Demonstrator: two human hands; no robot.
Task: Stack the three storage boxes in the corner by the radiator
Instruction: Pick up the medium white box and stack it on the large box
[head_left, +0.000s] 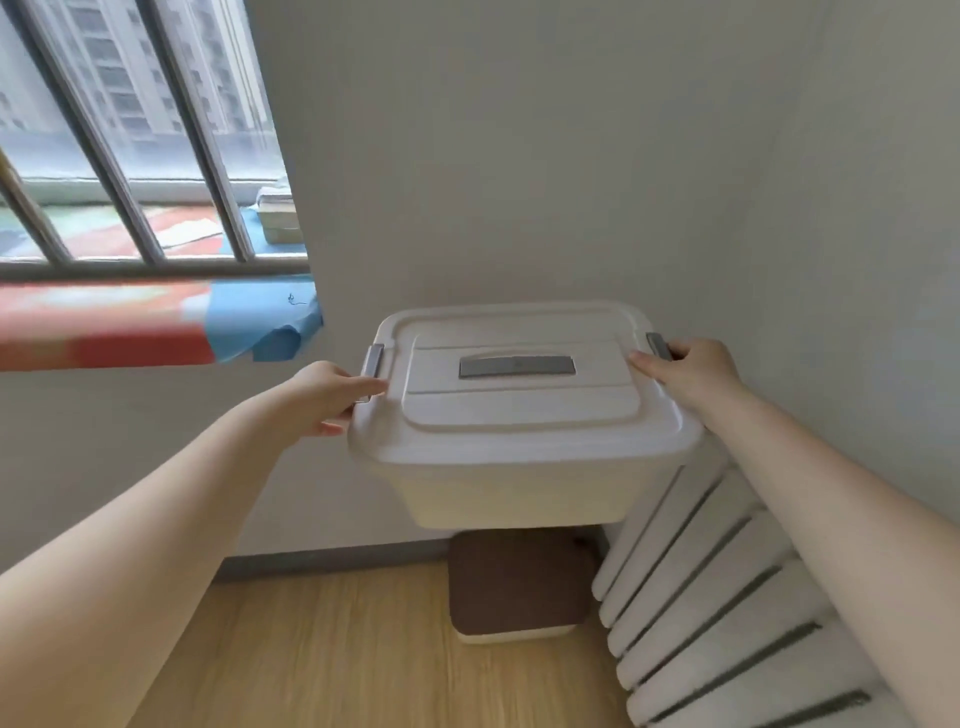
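Observation:
A white storage box (519, 467) with a lid, grey side latches and a grey top handle is in the corner, held at both ends. My left hand (327, 397) grips its left edge by the latch. My right hand (691, 371) grips its right edge by the other latch. Below it stands a brown box (519, 587) with a white base on the floor. Whether the white box rests on the brown one or hangs above it I cannot tell. A third box is not in sight.
A white radiator (727, 613) runs along the right wall, right beside the boxes. A barred window (130, 156) with a sill draped in red and blue cloth (156, 322) is at the left. Wooden floor (337, 649) lies in front.

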